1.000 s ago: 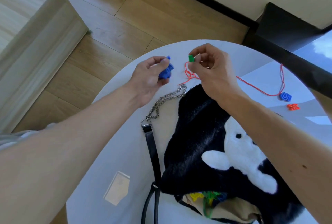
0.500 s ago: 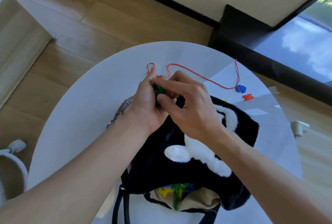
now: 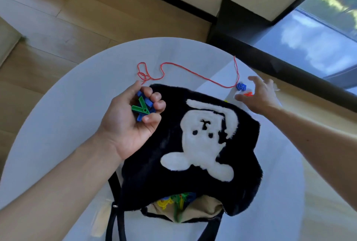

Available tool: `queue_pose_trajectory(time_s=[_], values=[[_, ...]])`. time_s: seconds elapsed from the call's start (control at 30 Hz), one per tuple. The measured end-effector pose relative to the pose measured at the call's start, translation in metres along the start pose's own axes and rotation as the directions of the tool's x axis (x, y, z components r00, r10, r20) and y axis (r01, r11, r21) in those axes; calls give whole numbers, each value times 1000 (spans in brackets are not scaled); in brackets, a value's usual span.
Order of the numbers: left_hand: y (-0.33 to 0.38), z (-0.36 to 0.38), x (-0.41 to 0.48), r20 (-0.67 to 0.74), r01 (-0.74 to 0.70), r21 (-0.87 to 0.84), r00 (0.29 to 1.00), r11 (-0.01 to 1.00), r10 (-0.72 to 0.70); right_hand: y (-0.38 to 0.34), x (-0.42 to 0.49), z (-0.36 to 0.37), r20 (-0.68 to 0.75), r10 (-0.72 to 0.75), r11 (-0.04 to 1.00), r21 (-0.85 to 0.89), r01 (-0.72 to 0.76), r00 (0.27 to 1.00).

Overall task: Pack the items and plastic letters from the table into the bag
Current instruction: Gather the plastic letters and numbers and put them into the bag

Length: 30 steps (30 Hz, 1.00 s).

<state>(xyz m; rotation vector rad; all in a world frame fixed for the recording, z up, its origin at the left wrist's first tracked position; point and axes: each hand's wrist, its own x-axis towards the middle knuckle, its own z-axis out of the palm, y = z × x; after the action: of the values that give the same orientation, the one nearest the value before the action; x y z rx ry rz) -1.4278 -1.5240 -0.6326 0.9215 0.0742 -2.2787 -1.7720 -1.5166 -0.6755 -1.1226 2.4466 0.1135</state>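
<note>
Two letters, blue [image 3: 241, 86] and orange [image 3: 248, 94], lie near the table's [image 3: 67, 115] far edge by my right hand [image 3: 260, 95], its fingers [image 3: 254, 78] spread, holding nothing; my left hand [image 3: 131, 124] curls round a green V [image 3: 140, 108]. I worry the red string [image 3: 193, 71] may snag, or that full left palm may spill short of the bag [image 3: 173, 144]

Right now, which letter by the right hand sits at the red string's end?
The blue letter; the orange letter beside it lies off the red string.
</note>
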Motion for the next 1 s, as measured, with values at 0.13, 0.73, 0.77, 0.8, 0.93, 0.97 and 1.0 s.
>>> queue_pose_trajectory(time_s=[0.13,0.73,0.77,0.8,0.93,0.97,1.0], values=[[-14,5,5,-50,15,18,999,1000,-14,14,1,6,11,-154,982,-108,154,988],[-86,96,62,-160,170,193,977,966,-140,-34,-50,-62,-201,-690,573,435,695,695],[-87,102,66,-131,180,183,979,966,-158,-39,-59,-71,-149,-748,561,378,737,646],[-87,109,70,-87,188,180,981,965,-175,-41,-65,-78,-101,-787,556,310,771,608],[-86,124,80,47,128,227,989,965,-142,-39,-70,-97,9,-850,522,151,839,527],[-87,126,83,49,101,254,992,962,-118,-36,-69,-98,-5,-856,507,181,843,517],[-87,128,86,46,82,273,994,959,-98,-33,-66,-97,-48,-854,490,261,831,519]])
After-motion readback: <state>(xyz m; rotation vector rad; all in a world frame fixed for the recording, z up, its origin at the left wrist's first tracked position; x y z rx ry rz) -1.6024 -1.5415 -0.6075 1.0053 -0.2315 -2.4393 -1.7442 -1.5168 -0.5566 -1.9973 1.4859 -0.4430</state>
